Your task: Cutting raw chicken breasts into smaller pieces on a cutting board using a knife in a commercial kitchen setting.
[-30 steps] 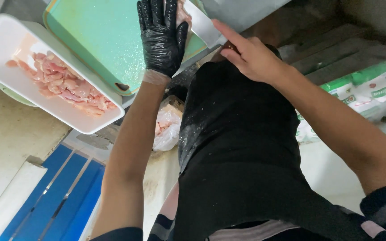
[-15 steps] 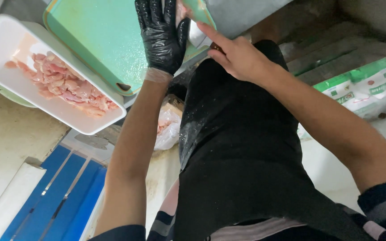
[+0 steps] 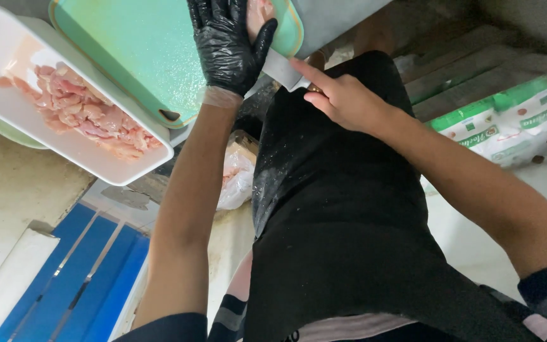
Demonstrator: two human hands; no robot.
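Two packages in view, one on each side of the black apron.

On the right, a soft white sack [image 3: 508, 126] with a green band and small red and green marks lies on its side near the wooden slats. Lower, in the middle, a crumpled clear plastic bag [image 3: 237, 180] showing pinkish contents sits just beside the apron, under the white tray's corner.
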